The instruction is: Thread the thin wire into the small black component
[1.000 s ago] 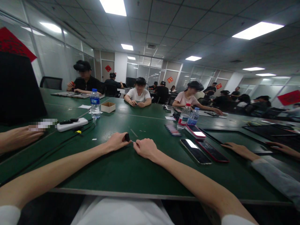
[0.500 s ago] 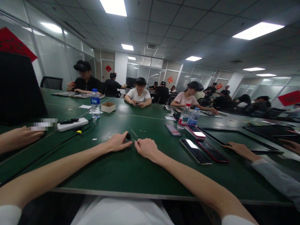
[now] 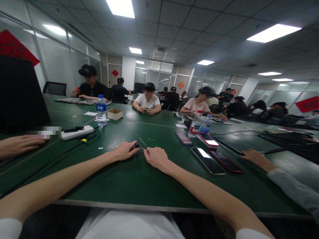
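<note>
Over the middle of the green table (image 3: pixel 134 186), my left hand (image 3: pixel 124 151) pinches a small black piece (image 3: pixel 136 145) between thumb and fingers. What kind of piece it is does not show. My right hand (image 3: pixel 156 156) is closed just beside it, its fingertips on a thin, pale, rod-like thing (image 3: pixel 142 148) that points toward the black piece. Most of this thin thing is hidden in my fingers. Whether its tip touches the black piece I cannot tell. Both forearms rest across the table's near edge.
Right of my hands lie several phones (image 3: pixel 208 161) near two water bottles (image 3: pixel 205 124). A co-worker's hand (image 3: pixel 256 158) holds a black frame (image 3: pixel 228 145). Leftward are a power strip (image 3: pixel 77 132), a cable, a bottle (image 3: pixel 101 111), a small box (image 3: pixel 115 114) and another person's hand (image 3: pixel 21 145).
My left thumb has come up against the black piece, and the piece has turned slightly. At right, the co-worker's black frame has tilted. The hand at far left has flattened.
</note>
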### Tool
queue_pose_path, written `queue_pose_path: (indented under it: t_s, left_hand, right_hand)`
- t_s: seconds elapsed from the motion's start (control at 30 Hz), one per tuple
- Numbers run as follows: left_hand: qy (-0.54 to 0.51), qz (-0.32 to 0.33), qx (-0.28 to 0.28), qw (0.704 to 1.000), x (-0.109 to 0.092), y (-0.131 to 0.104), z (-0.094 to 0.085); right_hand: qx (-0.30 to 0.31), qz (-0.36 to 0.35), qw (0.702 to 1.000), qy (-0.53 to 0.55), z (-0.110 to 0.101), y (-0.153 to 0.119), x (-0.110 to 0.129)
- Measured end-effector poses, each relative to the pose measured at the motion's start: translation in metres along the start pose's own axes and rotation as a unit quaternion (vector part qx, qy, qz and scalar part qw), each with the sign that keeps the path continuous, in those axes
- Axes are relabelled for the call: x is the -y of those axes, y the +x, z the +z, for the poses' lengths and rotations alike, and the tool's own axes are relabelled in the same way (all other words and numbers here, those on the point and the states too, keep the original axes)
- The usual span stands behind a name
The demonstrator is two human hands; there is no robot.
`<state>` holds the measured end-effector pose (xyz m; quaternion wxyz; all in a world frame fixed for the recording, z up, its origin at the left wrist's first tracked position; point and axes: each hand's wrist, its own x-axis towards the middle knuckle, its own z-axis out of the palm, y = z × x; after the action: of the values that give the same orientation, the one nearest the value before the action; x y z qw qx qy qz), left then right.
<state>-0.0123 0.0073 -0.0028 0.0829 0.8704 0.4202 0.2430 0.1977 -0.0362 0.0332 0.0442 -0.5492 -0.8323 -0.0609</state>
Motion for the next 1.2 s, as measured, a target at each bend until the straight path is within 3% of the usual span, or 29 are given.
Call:
queue_pose_path:
  t_s: [0.6,1.0,1.2]
  left_hand:
    - [0.013,0.023,0.007,1.0,0.0032,0.0008,0.0015]
    - [-0.01,0.043,0.046,0.998,0.002,0.0012,0.0022]
    - [0.038,0.047,0.036,0.998,0.0005,0.0008,0.0026]
  right_hand:
    - [-0.002,-0.008,1.0,-0.001,-0.002,-0.0008,-0.0014]
    - [-0.011,-0.019,1.0,0.017,0.0008,-0.0002,-0.0028]
    - [-0.031,-0.022,0.999,0.009,0.0053,0.0016,-0.0042]
